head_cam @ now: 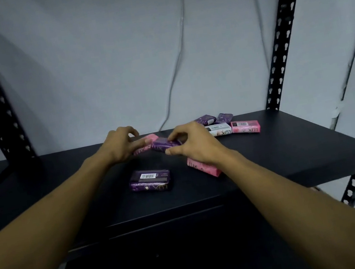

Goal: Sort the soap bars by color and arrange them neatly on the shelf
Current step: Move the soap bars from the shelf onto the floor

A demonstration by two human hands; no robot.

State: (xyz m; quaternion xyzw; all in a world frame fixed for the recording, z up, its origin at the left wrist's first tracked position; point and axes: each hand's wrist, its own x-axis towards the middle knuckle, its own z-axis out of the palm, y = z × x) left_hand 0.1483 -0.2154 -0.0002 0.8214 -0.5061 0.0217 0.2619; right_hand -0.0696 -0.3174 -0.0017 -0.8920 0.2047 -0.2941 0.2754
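A purple soap bar (165, 143) sits mid-shelf (293, 149), pinched by the right hand (193, 144); the left hand (121, 144), fingers curled, touches a pink bar (149, 139) beside it. Lifting carelessly could knock the pink bar (203, 167) under that wrist.

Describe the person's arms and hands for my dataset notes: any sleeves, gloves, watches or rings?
Both forearms are bare up to the frame edge, with no sleeve showing. The left hand and right hand wear no gloves. No watch, bracelet or band shows on either wrist. No ring is visible, though the fingers are small and slightly blurred.
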